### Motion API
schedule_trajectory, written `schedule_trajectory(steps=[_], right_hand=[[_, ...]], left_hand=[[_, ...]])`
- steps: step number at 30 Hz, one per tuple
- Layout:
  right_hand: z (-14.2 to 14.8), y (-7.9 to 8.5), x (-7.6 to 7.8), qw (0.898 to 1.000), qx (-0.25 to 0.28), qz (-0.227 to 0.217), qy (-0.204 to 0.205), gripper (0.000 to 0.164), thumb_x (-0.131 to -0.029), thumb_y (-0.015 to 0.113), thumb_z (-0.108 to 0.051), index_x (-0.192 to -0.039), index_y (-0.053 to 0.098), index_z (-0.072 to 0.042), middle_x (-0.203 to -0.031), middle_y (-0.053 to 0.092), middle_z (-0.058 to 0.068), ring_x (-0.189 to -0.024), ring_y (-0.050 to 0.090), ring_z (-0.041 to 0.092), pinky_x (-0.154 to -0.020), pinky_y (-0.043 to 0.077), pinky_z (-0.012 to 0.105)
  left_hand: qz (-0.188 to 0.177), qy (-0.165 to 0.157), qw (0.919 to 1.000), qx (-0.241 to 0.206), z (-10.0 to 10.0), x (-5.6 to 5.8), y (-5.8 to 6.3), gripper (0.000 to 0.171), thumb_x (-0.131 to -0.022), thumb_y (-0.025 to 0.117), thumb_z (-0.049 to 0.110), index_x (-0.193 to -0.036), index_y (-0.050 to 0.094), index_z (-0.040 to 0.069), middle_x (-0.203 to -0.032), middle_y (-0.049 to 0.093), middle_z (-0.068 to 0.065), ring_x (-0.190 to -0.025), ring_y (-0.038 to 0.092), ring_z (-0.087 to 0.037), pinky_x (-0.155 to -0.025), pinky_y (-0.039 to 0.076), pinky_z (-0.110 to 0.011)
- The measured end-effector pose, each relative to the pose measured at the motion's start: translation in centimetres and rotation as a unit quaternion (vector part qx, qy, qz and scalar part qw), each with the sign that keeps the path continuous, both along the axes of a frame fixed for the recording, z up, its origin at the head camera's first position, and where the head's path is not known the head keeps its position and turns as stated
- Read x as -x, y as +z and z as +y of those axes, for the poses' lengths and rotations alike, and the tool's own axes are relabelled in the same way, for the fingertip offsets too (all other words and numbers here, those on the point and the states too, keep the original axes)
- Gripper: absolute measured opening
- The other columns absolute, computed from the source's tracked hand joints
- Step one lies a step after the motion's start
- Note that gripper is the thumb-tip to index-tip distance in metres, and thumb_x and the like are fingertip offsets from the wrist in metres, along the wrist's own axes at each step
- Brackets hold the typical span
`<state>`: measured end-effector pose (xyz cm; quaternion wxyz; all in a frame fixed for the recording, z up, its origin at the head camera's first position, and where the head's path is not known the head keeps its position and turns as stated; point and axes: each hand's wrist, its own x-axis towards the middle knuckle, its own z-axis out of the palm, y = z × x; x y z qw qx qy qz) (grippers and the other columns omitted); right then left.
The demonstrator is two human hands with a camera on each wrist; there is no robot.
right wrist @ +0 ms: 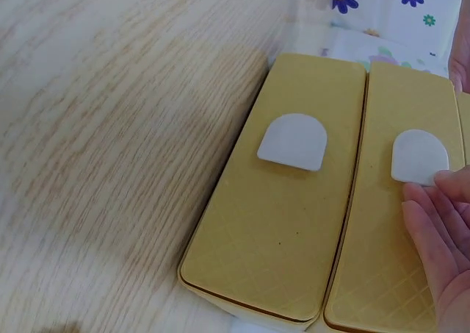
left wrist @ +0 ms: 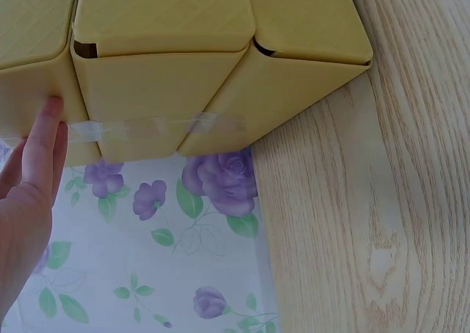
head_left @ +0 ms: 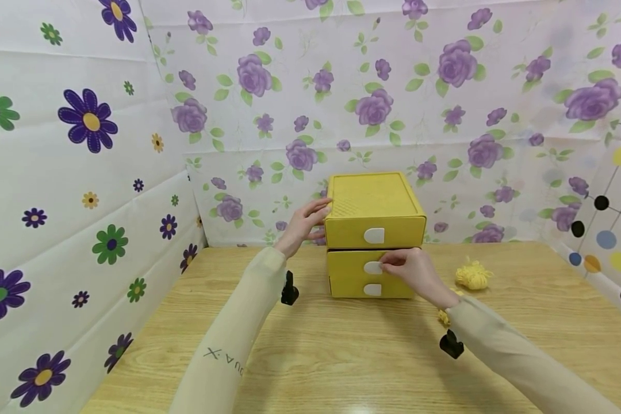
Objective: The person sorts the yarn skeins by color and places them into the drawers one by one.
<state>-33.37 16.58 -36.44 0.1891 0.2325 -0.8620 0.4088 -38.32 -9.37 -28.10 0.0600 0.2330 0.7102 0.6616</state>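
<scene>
A yellow box of stacked drawers [head_left: 372, 195] stands on the table, a white tab on each drawer front. My right hand [head_left: 416, 271] pinches the edge of the middle tab [right wrist: 418, 156] between thumb and fingers. Above it is the top tab [head_left: 374, 236], below it the bottom tab [head_left: 372, 289]. My left hand [head_left: 301, 227] lies with fingers extended against the left side of the top unit; in the left wrist view its fingertips [left wrist: 53, 106] touch that side wall. Clear tape [left wrist: 147, 127] runs across the side walls. All drawers look pushed in.
To the right of the box sits a bundle of yellow yarn [head_left: 473, 276]. A smaller yellow piece [head_left: 443, 317] is partly hidden behind my right wrist. Flowered cloth [head_left: 269, 115] hangs behind the wooden table [head_left: 341, 356] and along its sides.
</scene>
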Motion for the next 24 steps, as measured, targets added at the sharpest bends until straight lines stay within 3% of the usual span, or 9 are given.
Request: schedule_trajectory(steps=[16,24], right_hand=[[0.0,-0.4,0.5,1.0,0.017,-0.007,-0.007,0.006,-0.08,0.07,-0.008,-0.085,0.072,-0.005,-0.078,0.066,0.001,-0.07,0.061,0.015,-0.058,0.049,0.027],[0.3,-0.8,0.0,0.996,0.075,-0.052,-0.008,0.015,-0.082,0.069,-0.016,-0.093,0.072,-0.006,-0.085,0.067,0.002,-0.077,0.062,0.016,-0.064,0.05,0.029]], left_hand=[[0.001,-0.003,1.0,-0.001,0.1,-0.2,-0.2,0.044,-0.097,0.046,0.021,-0.138,0.038,0.008,-0.135,0.036,-0.013,-0.106,0.042,-0.034,-0.086,0.041,-0.048],[0.013,0.014,0.9998,-0.003,-0.1,1.3,-1.1,0.043,-0.095,0.05,0.027,-0.135,0.044,0.015,-0.128,0.042,-0.008,-0.103,0.046,-0.029,-0.082,0.045,-0.044]])
